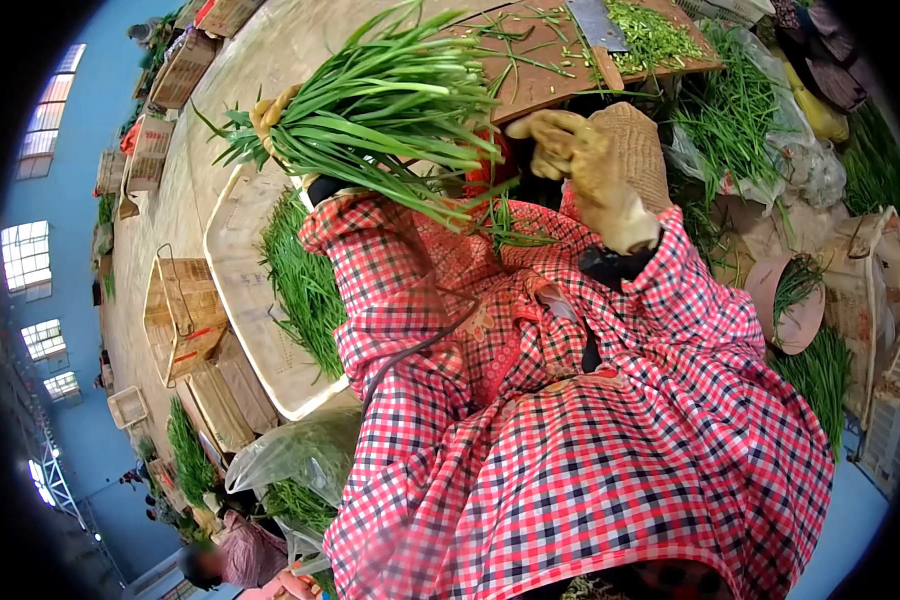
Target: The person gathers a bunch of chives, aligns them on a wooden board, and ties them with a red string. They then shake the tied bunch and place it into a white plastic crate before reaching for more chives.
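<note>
My left hand (271, 122), in a yellowish glove, is wrapped round a thick bunch of long green chives (390, 110). The loose ends of the bunch fan out to the right. My right hand (575, 165), in a stained tan glove, is near those ends with its fingers half bent and apart, holding nothing I can see. Above it a cleaver (600, 35) lies on a brown wooden board (530, 85), beside a heap of chopped green pieces (655, 38). A few loose stalks (515, 225) rest on my checked smock.
On the left, a white plastic crate (232, 215) holds more chives. A plastic bag (305, 455) with greens stands below it. Another clear bag of greens (730, 120) and a pink tub (770, 300) are on the right. A co-worker (250, 550) is at the lower left.
</note>
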A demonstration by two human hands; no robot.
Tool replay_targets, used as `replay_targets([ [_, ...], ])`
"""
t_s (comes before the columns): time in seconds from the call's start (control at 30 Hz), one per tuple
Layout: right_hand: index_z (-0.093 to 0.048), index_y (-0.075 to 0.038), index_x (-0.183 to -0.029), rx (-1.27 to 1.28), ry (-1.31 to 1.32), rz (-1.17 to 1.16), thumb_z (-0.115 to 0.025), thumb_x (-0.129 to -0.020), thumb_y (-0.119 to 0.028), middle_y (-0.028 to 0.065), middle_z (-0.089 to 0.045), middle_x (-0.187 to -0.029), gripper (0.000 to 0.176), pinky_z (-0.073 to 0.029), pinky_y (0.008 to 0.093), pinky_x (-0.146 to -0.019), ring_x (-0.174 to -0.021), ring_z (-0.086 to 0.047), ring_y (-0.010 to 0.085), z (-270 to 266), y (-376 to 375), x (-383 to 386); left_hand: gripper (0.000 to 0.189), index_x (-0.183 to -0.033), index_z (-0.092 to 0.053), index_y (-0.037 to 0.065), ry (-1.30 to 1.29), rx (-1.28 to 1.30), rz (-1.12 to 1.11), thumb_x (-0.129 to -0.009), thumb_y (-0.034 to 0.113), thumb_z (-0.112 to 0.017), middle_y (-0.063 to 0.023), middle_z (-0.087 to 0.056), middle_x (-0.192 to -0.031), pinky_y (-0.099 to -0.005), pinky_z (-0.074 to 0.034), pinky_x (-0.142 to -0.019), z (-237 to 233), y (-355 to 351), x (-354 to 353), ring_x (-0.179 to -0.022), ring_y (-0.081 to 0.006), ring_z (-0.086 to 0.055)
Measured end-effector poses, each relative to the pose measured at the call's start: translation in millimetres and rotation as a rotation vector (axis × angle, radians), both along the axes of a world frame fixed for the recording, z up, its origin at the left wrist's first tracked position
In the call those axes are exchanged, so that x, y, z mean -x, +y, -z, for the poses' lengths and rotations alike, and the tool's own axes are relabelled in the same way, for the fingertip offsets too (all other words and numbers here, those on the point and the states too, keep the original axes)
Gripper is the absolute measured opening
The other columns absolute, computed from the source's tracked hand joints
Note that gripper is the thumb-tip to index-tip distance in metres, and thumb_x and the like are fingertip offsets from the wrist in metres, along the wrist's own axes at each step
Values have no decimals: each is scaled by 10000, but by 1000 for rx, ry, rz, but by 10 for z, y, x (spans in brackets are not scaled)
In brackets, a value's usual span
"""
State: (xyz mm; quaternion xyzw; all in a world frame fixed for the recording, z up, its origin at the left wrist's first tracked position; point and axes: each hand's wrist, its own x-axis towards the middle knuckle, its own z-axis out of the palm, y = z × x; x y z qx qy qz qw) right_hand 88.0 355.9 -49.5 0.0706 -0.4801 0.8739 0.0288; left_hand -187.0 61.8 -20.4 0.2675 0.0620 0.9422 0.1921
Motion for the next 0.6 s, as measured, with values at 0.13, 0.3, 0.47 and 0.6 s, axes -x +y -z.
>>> replay_targets([
  [0.13,-594,-23,-1220,-353,-205,-73,-588,-942,-448,150,-664,-1150,508,-541,299,-723,-875,-657,168,-478,-156,-298,319,-693,-530,218,143,111,-189,-985,342,-500,141,-595,-713,-346,-421,-861,28,-115,109,-873,-119,-534],
  [0.3,-566,24,-1240,-42,-320,-217,-669,-887,-446,149,-663,-1130,597,-546,350,-845,-1040,-640,225,-749,-682,-316,274,-808,-532,164,128,454,-931,-1021,272,-399,97,-645,-821,-364,-431,-904,187,-115,218,-901,-126,-552],
  [0.47,-683,37,-1010,37,-343,52,-710,-889,-191,75,-706,-874,259,-552,250,-703,-730,-653,146,-602,-1046,-242,253,-814,-541,161,297,-14,-431,-1014,242,-410,87,-646,-842,-333,-440,-892,151,-49,122,-918,-113,-563],
  [0.6,-701,9,-979,-232,-333,25,-715,-884,-215,53,-697,-830,243,-528,231,-664,-707,-635,116,-575,-667,-472,235,-810,-543,163,438,-226,-72,-1007,217,-426,78,-644,-859,-298,-449,-865,160,-85,205,-922,-95,-566],
])
